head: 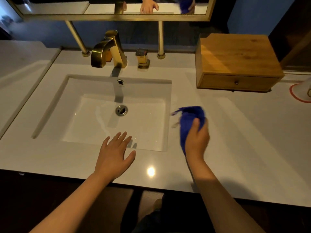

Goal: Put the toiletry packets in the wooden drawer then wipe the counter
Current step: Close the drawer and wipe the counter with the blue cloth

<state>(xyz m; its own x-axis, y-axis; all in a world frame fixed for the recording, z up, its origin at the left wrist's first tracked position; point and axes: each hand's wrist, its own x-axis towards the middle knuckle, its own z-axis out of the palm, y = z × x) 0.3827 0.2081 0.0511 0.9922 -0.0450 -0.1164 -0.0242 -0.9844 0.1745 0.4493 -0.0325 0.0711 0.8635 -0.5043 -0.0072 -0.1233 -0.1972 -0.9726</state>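
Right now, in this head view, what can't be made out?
- Inside of the wooden drawer: shut front hides whether packets are in it.
- Blue cloth: motion-blurred, and the right hand gripping it covers part, so contact with the counter is unclear.
- Red-rimmed object: cut off by the right edge.
- Mirror: cropped by the top edge.

One cloth [191, 120], one wooden drawer [237, 82] (shut), two hands [114, 152].

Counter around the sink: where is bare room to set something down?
The counter is bare between the wooden drawer box and its front edge, right of the right hand holding the blue cloth. The far-left stretch is bare too. Crowded: behind the sink, by the gold faucet; the left hand covers the front rim.
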